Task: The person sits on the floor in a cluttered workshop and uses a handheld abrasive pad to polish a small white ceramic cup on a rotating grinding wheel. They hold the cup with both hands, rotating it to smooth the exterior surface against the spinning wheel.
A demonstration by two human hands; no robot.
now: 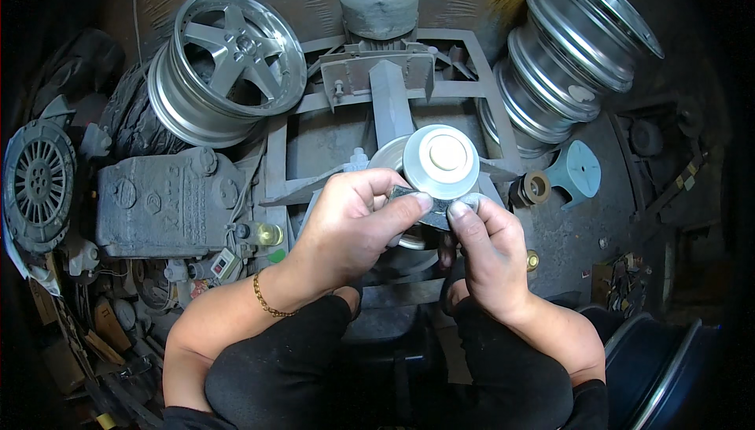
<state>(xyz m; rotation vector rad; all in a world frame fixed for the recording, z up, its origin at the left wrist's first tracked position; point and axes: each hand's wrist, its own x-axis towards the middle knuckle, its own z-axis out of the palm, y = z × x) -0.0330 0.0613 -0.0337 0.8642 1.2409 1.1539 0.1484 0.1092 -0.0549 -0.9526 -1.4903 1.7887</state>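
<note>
A round silvery metal part [413, 173] with a bright raised centre sits on a spindle-like mount in front of me; whether it is spinning I cannot tell. Just at its near edge, a small dark strip, apparently abrasive paper [436, 219], is stretched between my hands. My left hand [357, 226] pinches the strip's left end between thumb and bent fingers. At the other end, my right hand [494, 256] grips it under the thumb. The strip seems to touch the part's rim, but the fingers partly hide the contact. Beneath my hands shows another round metal piece [416, 242].
A steel frame [491, 100] carries an electric motor [378, 8] beyond the part. A five-spoke wheel rim [236, 61] lies left; stacked rims [560, 58] stand right, near a blue stool [581, 173]. A dusty metal casing [162, 209], a bottle [265, 233] and a switch box [225, 263] are left.
</note>
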